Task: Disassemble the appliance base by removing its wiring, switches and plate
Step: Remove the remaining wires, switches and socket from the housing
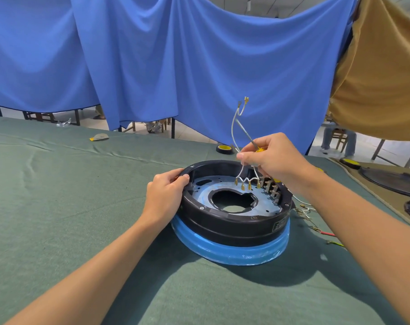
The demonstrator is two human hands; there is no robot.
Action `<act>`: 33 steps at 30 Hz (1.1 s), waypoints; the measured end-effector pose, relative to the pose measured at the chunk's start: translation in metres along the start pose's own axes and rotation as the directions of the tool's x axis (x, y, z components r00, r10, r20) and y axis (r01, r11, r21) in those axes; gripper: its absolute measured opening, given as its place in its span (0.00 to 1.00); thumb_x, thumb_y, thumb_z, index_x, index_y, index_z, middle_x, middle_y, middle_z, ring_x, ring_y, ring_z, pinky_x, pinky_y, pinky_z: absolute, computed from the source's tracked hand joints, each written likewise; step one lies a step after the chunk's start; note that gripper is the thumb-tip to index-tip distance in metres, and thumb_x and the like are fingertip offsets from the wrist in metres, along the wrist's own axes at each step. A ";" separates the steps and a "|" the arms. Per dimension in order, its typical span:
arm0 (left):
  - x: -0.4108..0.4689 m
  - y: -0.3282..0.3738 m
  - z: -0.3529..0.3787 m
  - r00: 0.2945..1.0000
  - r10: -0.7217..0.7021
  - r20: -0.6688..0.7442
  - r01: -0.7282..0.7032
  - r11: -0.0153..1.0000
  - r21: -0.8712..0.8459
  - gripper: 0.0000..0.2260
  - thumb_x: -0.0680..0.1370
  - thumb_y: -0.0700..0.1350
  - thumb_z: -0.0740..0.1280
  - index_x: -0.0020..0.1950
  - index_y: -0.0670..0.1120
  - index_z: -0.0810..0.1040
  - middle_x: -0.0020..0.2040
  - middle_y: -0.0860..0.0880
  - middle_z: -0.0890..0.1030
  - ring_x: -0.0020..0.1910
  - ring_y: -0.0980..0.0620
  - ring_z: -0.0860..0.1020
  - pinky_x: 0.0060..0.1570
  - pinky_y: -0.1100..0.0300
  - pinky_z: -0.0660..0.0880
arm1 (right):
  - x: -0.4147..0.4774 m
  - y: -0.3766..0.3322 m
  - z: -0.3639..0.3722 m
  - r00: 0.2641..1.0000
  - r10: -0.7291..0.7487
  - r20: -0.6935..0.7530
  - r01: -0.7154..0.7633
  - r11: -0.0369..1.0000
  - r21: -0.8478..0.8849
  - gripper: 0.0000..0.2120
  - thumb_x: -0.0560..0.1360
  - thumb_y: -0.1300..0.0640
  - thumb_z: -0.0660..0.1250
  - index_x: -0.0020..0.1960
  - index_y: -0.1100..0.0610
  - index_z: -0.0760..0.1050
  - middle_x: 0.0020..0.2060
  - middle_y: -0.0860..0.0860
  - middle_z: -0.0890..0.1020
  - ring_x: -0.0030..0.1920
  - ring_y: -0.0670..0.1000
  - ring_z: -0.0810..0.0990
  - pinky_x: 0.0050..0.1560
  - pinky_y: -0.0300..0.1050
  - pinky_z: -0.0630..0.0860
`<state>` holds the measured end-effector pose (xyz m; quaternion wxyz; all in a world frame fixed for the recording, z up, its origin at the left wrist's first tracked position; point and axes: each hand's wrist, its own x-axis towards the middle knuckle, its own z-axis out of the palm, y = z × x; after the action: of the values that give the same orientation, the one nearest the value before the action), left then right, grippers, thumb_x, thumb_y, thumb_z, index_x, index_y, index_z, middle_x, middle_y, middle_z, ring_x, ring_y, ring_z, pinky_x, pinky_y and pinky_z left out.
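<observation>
While left hand (166, 192) grips base rim (222, 214), right hand (275, 158) holds wires (232, 126) above.

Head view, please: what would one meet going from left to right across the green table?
Clear safety glasses → grey-and-yellow object → left hand gripping the rim → appliance base → loose wires on the cloth → black round part. The right hand, holding white wires, overlaps the base, so is omitted.

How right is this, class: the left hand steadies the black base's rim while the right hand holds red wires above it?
Not quite: the head view shows the left hand steadying the black base's rim while the right hand holds white wires, not red, above it.
</observation>
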<state>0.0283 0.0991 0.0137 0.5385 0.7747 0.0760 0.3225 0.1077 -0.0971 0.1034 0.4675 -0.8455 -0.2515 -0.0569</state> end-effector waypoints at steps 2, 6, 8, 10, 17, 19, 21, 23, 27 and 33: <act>0.002 0.000 -0.001 1.000 -0.016 0.006 0.015 0.999 0.032 0.22 0.78 0.42 0.64 0.31 0.67 0.80 0.34 0.61 0.83 0.36 0.66 0.79 0.35 0.76 0.71 | -0.005 -0.002 -0.007 1.000 0.002 -0.007 -0.001 0.998 0.055 0.07 0.72 0.57 0.74 0.38 0.59 0.82 0.33 0.57 0.83 0.20 0.42 0.67 0.28 0.37 0.64; 0.005 0.006 -0.003 0.996 -0.085 0.027 0.083 0.994 0.068 0.11 0.79 0.46 0.65 0.60 0.50 0.82 0.51 0.53 0.84 0.54 0.53 0.80 0.59 0.58 0.75 | -0.014 0.004 -0.031 0.998 -0.002 -0.064 0.010 0.992 0.123 0.08 0.72 0.58 0.73 0.39 0.63 0.82 0.31 0.65 0.77 0.22 0.48 0.63 0.23 0.36 0.60; 0.006 0.014 -0.006 0.999 -0.038 0.018 0.036 0.990 0.136 0.15 0.79 0.47 0.65 0.64 0.46 0.79 0.58 0.50 0.82 0.57 0.53 0.78 0.61 0.57 0.72 | -0.019 0.012 -0.048 0.995 0.018 -0.102 -0.006 0.993 0.120 0.08 0.72 0.58 0.74 0.39 0.62 0.82 0.24 0.53 0.77 0.20 0.46 0.62 0.22 0.36 0.60; 0.003 0.027 -0.004 0.993 0.112 0.027 -0.115 0.952 0.285 0.14 0.79 0.47 0.64 0.63 0.47 0.80 0.58 0.50 0.82 0.58 0.52 0.77 0.61 0.56 0.72 | -0.026 0.023 -0.063 0.987 0.051 -0.153 -0.034 0.993 0.111 0.07 0.73 0.58 0.73 0.39 0.62 0.82 0.20 0.47 0.75 0.20 0.46 0.63 0.21 0.35 0.61; -0.030 0.076 0.054 0.814 0.408 0.414 -0.581 0.563 0.587 0.14 0.80 0.52 0.58 0.59 0.53 0.81 0.50 0.50 0.84 0.53 0.47 0.78 0.53 0.53 0.70 | -0.061 0.070 -0.098 0.969 0.182 -0.165 -0.165 0.980 0.113 0.05 0.73 0.59 0.73 0.41 0.62 0.82 0.33 0.57 0.82 0.31 0.52 0.68 0.30 0.43 0.65; -0.034 0.084 0.073 0.783 0.373 0.497 -0.621 0.496 0.607 0.15 0.80 0.55 0.55 0.54 0.53 0.80 0.47 0.50 0.83 0.50 0.45 0.78 0.45 0.55 0.71 | -0.070 0.081 -0.108 0.969 0.183 -0.164 -0.178 0.983 0.050 0.05 0.73 0.59 0.73 0.41 0.60 0.82 0.32 0.54 0.82 0.29 0.49 0.68 0.29 0.41 0.65; -0.037 0.090 0.092 0.766 0.343 0.544 -0.642 0.461 0.613 0.16 0.80 0.56 0.54 0.50 0.52 0.79 0.43 0.51 0.81 0.45 0.44 0.78 0.36 0.56 0.68 | -0.078 0.093 -0.119 0.969 0.149 -0.196 -0.170 0.981 -0.095 0.05 0.74 0.58 0.72 0.40 0.57 0.83 0.30 0.51 0.81 0.27 0.47 0.69 0.29 0.40 0.66; -0.041 0.092 0.105 0.750 0.349 0.561 -0.661 0.413 0.627 0.17 0.81 0.57 0.54 0.46 0.48 0.77 0.37 0.51 0.76 0.40 0.44 0.76 0.29 0.58 0.60 | -0.084 0.104 -0.130 0.972 0.077 -0.223 -0.146 0.939 -0.311 0.05 0.74 0.56 0.72 0.40 0.54 0.83 0.32 0.49 0.81 0.30 0.47 0.73 0.32 0.40 0.68; -0.042 0.087 0.112 0.731 0.373 0.571 -0.680 0.338 0.650 0.16 0.81 0.56 0.54 0.45 0.47 0.74 0.41 0.50 0.78 0.41 0.43 0.77 0.31 0.56 0.59 | -0.095 0.126 -0.142 0.983 -0.081 -0.165 -0.052 0.735 -0.676 0.07 0.76 0.54 0.69 0.49 0.55 0.83 0.44 0.52 0.83 0.46 0.56 0.78 0.47 0.51 0.76; -0.042 0.082 0.112 0.716 0.369 0.593 -0.696 0.306 0.650 0.16 0.81 0.56 0.53 0.46 0.48 0.73 0.43 0.49 0.79 0.42 0.43 0.78 0.33 0.55 0.62 | -0.104 0.148 -0.142 0.952 -0.295 -0.078 0.103 0.552 -0.828 0.06 0.76 0.54 0.69 0.51 0.52 0.83 0.45 0.47 0.81 0.42 0.58 0.80 0.35 0.44 0.71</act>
<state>0.0418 -0.0425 0.0449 -0.0448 0.9525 -0.1361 0.2688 0.1085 -0.3167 0.0354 0.0401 -0.9199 -0.2414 -0.3066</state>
